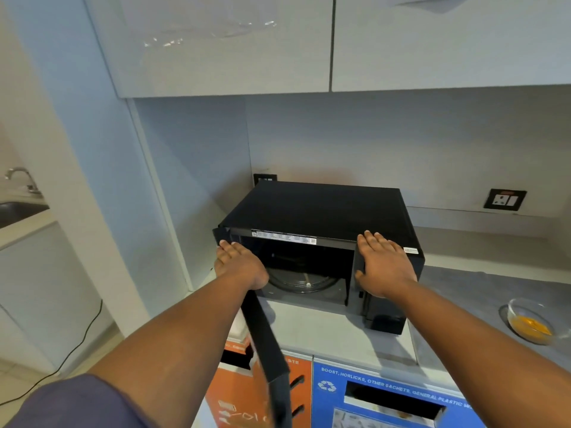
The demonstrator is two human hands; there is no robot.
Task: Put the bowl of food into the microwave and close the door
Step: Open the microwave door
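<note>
1. Cut off at far left: sink [18, 211] and tap [20, 177], only partly in frame.
2. Left hand [239, 264] laid flat on top edge of open microwave door [262, 338], fingers extended and together, gripping nothing; door's lower end blurred and cut off at bottom.
3. Microwave [324, 211] open, glass turntable [304, 281] visible inside, rest of cavity too dark to read.
4. Right hand [383, 267] spread flat against control panel, fingers open; panel mostly hidden beneath.
5. Bowl of food [533, 322] on counter [494, 291] at far right, well apart from microwave.
</note>
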